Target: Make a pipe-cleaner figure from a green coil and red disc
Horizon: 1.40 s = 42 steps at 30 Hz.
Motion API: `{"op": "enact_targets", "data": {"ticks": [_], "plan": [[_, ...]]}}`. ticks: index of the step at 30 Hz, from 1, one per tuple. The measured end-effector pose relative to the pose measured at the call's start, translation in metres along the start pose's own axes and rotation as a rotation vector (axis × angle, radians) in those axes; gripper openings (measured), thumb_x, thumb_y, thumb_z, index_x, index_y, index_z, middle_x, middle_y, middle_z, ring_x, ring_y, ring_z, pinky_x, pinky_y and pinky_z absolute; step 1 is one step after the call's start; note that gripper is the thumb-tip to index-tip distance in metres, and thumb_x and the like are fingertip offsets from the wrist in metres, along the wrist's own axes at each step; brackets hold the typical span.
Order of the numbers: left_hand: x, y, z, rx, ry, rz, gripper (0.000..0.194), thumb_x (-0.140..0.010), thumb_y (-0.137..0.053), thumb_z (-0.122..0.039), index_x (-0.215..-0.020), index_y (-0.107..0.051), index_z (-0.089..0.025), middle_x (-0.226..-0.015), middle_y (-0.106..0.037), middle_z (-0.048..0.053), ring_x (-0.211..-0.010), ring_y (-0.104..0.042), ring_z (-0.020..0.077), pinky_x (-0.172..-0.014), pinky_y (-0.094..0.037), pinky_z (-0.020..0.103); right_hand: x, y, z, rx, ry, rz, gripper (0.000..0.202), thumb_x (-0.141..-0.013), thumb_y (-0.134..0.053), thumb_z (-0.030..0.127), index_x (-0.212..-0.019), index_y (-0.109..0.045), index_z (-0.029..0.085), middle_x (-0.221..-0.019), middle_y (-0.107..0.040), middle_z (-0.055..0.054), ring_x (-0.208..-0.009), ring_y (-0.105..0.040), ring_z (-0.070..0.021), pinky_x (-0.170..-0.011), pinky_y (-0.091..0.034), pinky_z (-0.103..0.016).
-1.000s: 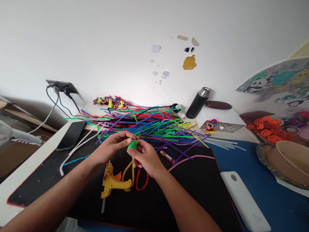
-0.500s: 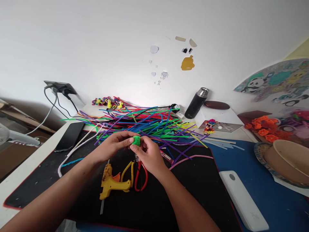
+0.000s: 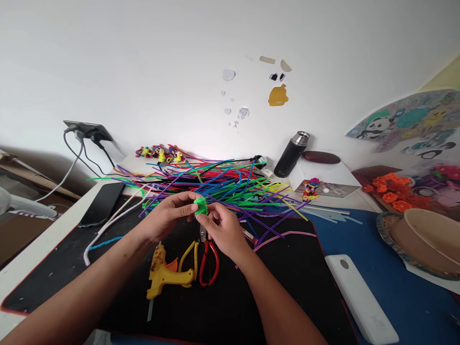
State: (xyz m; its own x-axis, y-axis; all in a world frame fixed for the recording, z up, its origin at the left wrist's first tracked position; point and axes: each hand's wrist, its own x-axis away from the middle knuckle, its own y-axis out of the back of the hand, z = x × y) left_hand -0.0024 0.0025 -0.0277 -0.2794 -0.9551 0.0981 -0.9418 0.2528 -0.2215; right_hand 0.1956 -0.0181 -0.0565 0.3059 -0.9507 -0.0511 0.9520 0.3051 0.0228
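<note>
A small bright green fuzzy piece (image 3: 200, 206) is held up between both hands above the black mat (image 3: 287, 268). My left hand (image 3: 168, 214) pinches its left side with thumb and fingers. On its lower right, my right hand (image 3: 223, 229) grips it with thumb and bent fingers. Beneath the hands lie a yellow glue gun (image 3: 165, 278) with a clear stick and pliers (image 3: 209, 268) with one yellow and one red handle. Behind them spreads a heap of coloured pipe cleaners (image 3: 223, 184).
A phone (image 3: 102, 203) lies at the left. Small figures (image 3: 160, 153) stand behind the heap. At the back right are a black flask (image 3: 292, 154) and a box (image 3: 327, 175); a white power bank (image 3: 361, 297) and a bowl (image 3: 431, 239) sit further right.
The green piece has turned and shows more of its length between my fingers. Both hands have shifted slightly. The whole view has moved a little.
</note>
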Motion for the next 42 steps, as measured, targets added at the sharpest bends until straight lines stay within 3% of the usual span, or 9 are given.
{"op": "enact_targets", "data": {"ticks": [4, 16, 25, 37, 42], "plan": [[-0.001, -0.001, 0.001, 0.065, 0.016, -0.029, 0.036, -0.070, -0.103, -0.040, -0.093, -0.088, -0.017, -0.084, -0.071, 0.005, -0.070, -0.057, 0.0140, -0.061, -0.047, 0.024, 0.000, -0.002, 0.001, -0.107, -0.018, 0.031, 0.041, -0.094, -0.077, 0.063, -0.095, -0.068, 0.023, -0.066, -0.053, 0.006, -0.052, -0.054, -0.0143, -0.053, -0.041, -0.028], [0.000, 0.002, 0.008, 0.137, 0.054, -0.048, 0.034, -0.070, -0.103, -0.036, -0.093, -0.088, -0.016, -0.082, -0.076, 0.007, -0.069, -0.061, 0.0158, -0.063, -0.048, 0.026, 0.000, -0.006, 0.003, -0.159, -0.032, 0.030, 0.042, -0.092, -0.079, 0.064, -0.094, -0.071, 0.023, -0.064, -0.055, 0.006, -0.051, -0.055, -0.0133, -0.054, -0.043, -0.028], [0.001, -0.002, 0.007, 0.126, 0.037, -0.079, 0.041, -0.069, -0.104, -0.045, -0.095, -0.088, -0.017, -0.078, -0.071, 0.004, -0.067, -0.057, 0.0134, -0.061, -0.046, 0.025, -0.005, -0.006, -0.002, -0.385, -0.119, 0.029, 0.052, -0.089, -0.077, 0.070, -0.099, -0.071, 0.020, -0.054, -0.055, 0.007, -0.043, -0.049, -0.0112, -0.043, -0.030, -0.024], [0.001, -0.002, 0.002, 0.039, 0.074, -0.071, 0.045, -0.062, -0.107, -0.048, -0.092, -0.091, -0.017, -0.083, -0.075, 0.007, -0.074, -0.060, 0.0159, -0.062, -0.047, 0.024, -0.003, -0.010, -0.004, -0.506, -0.137, 0.090, 0.043, -0.089, -0.080, 0.060, -0.096, -0.070, 0.019, -0.056, -0.058, 0.007, -0.043, -0.050, -0.0101, -0.041, -0.030, -0.022], [0.002, -0.004, 0.002, 0.031, 0.104, -0.070, 0.047, -0.060, -0.107, -0.050, -0.090, -0.091, -0.018, -0.081, -0.075, 0.007, -0.073, -0.060, 0.0155, -0.061, -0.046, 0.023, -0.004, -0.013, -0.007, -0.509, -0.162, 0.057, 0.039, -0.085, -0.082, 0.056, -0.095, -0.069, 0.020, -0.048, -0.046, 0.012, -0.039, -0.046, -0.0103, -0.040, -0.029, -0.022]]}}
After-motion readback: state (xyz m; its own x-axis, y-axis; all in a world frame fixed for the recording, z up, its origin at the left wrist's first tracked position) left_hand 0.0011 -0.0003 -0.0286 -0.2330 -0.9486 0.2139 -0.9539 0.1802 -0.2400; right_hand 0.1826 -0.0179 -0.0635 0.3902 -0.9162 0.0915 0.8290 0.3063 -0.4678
